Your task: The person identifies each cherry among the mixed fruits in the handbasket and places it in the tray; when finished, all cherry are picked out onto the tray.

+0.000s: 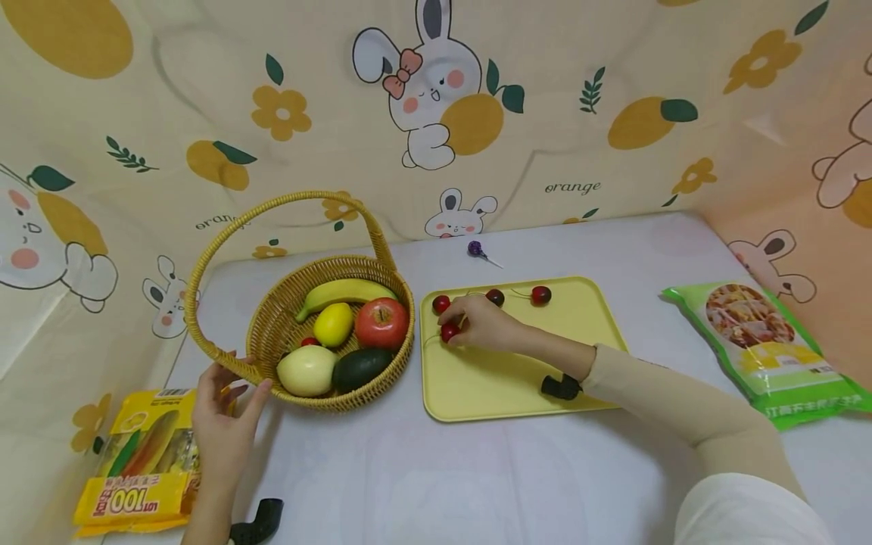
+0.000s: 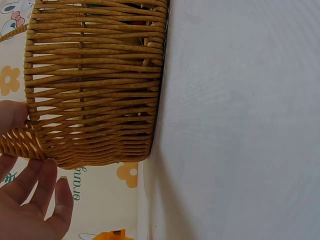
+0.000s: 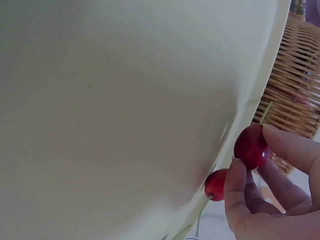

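I have the right hand (image 1: pixel 487 324) pinching a round, glossy dark-red cherry with a thin green stem (image 1: pixel 450 331) at the left end of the yellow rectangular tray (image 1: pixel 484 390), centre-right of the frame. The stem points left, towards the round woven tan basket (image 1: pixel 267 325) just beside the tray; my left hand (image 1: pixel 223 420) grips its lower-left rim, farther from the cherry.

The head view looks forward and down from six o'clock, well back, framing the round brown wicker basket (image 1: pixel 269 325) and rectangular yellow plastic tray (image 1: pixel 477 390). The left wrist view, rolled sideways, faces the basket's outer wall up close. The right wrist view hangs near the tray, basket toward two o'clock, sharing both with the head view.
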{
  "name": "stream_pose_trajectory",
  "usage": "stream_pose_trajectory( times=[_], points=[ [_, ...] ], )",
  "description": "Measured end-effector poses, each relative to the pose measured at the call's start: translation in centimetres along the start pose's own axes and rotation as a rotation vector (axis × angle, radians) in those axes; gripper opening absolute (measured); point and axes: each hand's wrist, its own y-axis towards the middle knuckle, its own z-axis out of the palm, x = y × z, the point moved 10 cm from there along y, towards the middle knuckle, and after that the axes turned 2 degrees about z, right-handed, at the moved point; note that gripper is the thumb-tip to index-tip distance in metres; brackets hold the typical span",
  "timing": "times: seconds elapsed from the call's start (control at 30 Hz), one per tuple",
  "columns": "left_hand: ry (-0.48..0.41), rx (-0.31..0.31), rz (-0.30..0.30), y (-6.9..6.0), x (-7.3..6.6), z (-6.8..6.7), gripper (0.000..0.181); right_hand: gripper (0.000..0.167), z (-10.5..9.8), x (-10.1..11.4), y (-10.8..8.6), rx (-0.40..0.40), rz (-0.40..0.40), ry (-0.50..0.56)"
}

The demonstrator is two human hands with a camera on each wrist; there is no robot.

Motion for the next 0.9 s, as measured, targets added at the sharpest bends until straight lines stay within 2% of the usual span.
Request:
stream_pose_trajectory(
  times=[0.23,0.47,0.77,0.9],
  points=[
    [-0.011,-0.004,-0.004,0.02,0.23,-0.08,0.056,0.028,0.45,-0.24,0.02,0.028,0.031,0.033],
    [-0.017,-0.005,0.003,0.0,0.13,-0.03,0.055,0.027,0.72,0.12,-0.08,0.045,0.005,0.0],
    [0.011,0.007,0.003,0.04,0.18,0.05,0.054,0.026,0.84,0.16,0.0,0.041,0.011,-0.015],
    [0.011,0.003,0.009,0.01,0.12,0.08,0.054,0.024,0.09,0.4,0.14,0.012,0.023,-0.013]
  ],
)
